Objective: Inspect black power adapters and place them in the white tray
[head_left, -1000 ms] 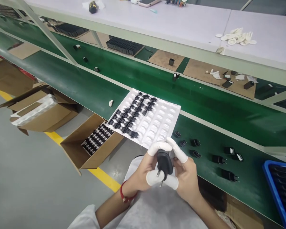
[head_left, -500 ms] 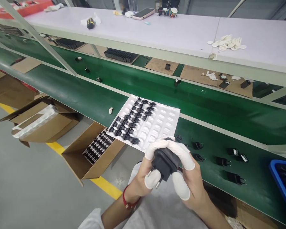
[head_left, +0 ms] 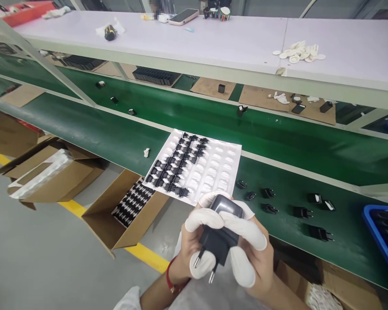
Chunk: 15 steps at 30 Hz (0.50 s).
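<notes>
Left hand (head_left: 191, 246) and right hand (head_left: 256, 262) both grasp the black charger (head_left: 220, 232) at 6 o'clock, pins down. Cotted fingers (head_left: 204, 218) pinch the body only, pins free: a sound, steady hold. Part-filled white tray (head_left: 224, 165) at 12 o'clock.
</notes>
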### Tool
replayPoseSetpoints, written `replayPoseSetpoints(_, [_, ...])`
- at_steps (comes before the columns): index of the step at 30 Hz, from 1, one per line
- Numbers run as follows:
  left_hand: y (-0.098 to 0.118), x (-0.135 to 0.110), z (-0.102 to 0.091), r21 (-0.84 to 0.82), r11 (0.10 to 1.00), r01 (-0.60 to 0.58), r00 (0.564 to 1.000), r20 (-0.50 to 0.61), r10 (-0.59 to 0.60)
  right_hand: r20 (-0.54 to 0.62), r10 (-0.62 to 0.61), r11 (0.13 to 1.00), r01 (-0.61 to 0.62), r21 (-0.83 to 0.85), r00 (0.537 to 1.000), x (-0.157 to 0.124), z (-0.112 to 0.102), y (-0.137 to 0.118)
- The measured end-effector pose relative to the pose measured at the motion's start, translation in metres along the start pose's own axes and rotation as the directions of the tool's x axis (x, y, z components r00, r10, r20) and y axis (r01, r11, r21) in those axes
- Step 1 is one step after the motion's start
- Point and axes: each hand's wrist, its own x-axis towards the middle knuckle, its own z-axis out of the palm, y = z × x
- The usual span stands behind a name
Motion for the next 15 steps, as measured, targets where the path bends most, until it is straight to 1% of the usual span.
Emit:
replayPoseSetpoints(2, [-0.005,0.006,0.002,-0.067,0.998,0.013,0.992,-0.122,-0.021,0.005,0.064,0.998,-0.064,-0.023,0.998,0.003,-0.001,0.012])
replayPoseSetpoints(4, [-0.007,0.016,0.006,-0.143,0.987,0.066,0.971,-0.22,-0.097,0.072,0.2,0.978,-0.195,-0.076,0.977,0.007,-0.006,0.026])
replayPoseSetpoints(6, [-0.005,0.027,0.011,-0.217,0.97,0.11,0.953,-0.254,-0.165,0.166,0.328,0.937,-0.298,-0.181,0.93,0.009,-0.011,0.039])
replayPoseSetpoints(7, [-0.003,0.03,0.013,-0.248,0.96,0.134,0.946,-0.256,-0.198,0.178,0.353,0.917,-0.303,-0.258,0.919,0.009,-0.012,0.043])
replayPoseSetpoints(8, [-0.001,0.033,0.015,-0.281,0.947,0.157,0.937,-0.26,-0.232,0.152,0.342,0.899,-0.275,-0.341,0.927,0.008,-0.013,0.046])
replayPoseSetpoints(9, [0.001,0.034,0.016,-0.307,0.935,0.176,0.929,-0.264,-0.262,0.099,0.291,0.881,-0.226,-0.416,0.952,0.007,-0.013,0.047])
replayPoseSetpoints(10, [0.004,0.034,0.016,-0.32,0.928,0.19,0.922,-0.265,-0.281,0.035,0.206,0.866,-0.166,-0.472,0.978,0.006,-0.012,0.047])
replayPoseSetpoints(11, [0.005,0.033,0.015,-0.312,0.93,0.196,0.922,-0.265,-0.283,-0.01,0.114,0.857,-0.103,-0.505,0.993,0.005,-0.01,0.046])
replayPoseSetpoints(13, [0.007,0.031,0.013,-0.244,0.948,0.206,0.935,-0.237,-0.265,-0.023,-0.031,0.871,0.016,-0.491,0.999,0.006,-0.008,0.043])
replayPoseSetpoints(14, [0.008,0.029,0.012,-0.207,0.955,0.214,0.945,-0.203,-0.256,-0.006,-0.068,0.891,0.058,-0.451,0.998,0.008,-0.008,0.041])
replayPoseSetpoints(15, [0.008,0.028,0.01,-0.178,0.959,0.218,0.957,-0.156,-0.247,0.013,-0.075,0.913,0.074,-0.4,0.997,0.01,-0.009,0.039])
